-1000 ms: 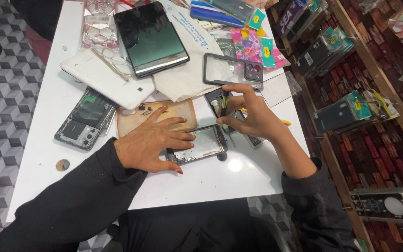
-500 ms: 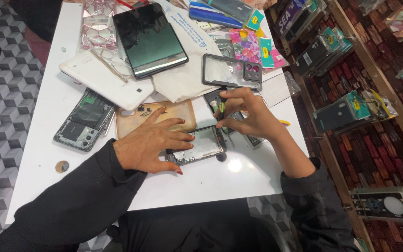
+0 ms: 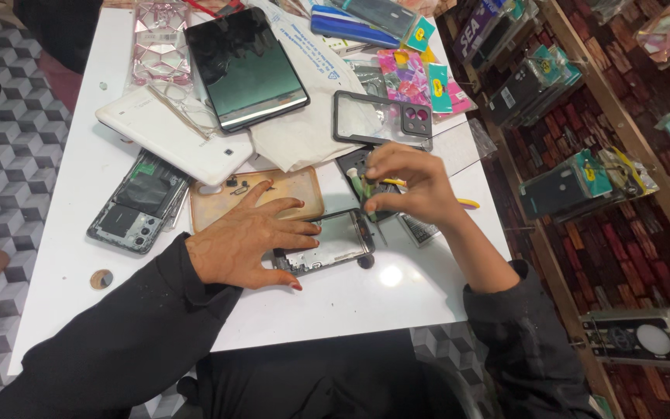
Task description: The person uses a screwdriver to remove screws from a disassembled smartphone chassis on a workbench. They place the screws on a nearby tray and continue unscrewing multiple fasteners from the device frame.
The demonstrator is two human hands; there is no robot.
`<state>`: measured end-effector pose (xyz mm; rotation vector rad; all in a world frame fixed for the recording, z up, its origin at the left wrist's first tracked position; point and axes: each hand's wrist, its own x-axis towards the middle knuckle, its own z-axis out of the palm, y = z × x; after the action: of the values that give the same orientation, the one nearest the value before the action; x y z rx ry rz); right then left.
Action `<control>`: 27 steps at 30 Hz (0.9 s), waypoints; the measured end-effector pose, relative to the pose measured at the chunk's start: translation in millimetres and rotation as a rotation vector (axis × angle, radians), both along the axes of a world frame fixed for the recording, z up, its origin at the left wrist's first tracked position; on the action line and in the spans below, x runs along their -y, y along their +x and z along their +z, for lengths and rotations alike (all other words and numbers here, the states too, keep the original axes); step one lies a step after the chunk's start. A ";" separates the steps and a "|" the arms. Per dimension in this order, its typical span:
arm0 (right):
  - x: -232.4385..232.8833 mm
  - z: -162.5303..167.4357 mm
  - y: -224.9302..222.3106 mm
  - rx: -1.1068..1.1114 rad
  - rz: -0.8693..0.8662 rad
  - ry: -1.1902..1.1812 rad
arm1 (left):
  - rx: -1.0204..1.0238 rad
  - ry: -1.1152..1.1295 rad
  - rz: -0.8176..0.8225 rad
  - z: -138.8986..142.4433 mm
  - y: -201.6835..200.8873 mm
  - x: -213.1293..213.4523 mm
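Observation:
A disassembled phone frame (image 3: 339, 239) lies on the white table (image 3: 366, 299) in front of me. My left hand (image 3: 246, 242) rests flat on its left part, fingers spread, pinning it down. My right hand (image 3: 414, 185) hovers just above the frame's right end, fingers pinched around a small tool (image 3: 367, 187) with a greenish tip. A thin metal point (image 3: 379, 230) sticks down from that hand toward the frame. A dark phone part (image 3: 354, 164) lies under the right hand.
A tan phone case (image 3: 292, 190) lies behind my left hand. An opened phone (image 3: 135, 203), a white tablet back (image 3: 168, 140), a dark tablet (image 3: 246, 66) and a dark-rimmed clear case (image 3: 378, 120) crowd the far table. Shelves of packaged cases (image 3: 568, 178) stand right.
My right hand's fingers have curled in tighter around the small tool and shifted slightly left. The left hand stays flat on the phone frame.

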<state>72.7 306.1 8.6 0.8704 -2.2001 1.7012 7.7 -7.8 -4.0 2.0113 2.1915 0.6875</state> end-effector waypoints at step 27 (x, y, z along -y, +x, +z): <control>-0.4 -0.9 -5.6 0.191 0.138 -0.210 | -0.005 0.034 -0.003 -4.4 -1.7 2.1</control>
<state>67.1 306.6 7.7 0.8548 -2.0640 2.1162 6.0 -9.9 -8.4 2.0344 2.1938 0.7247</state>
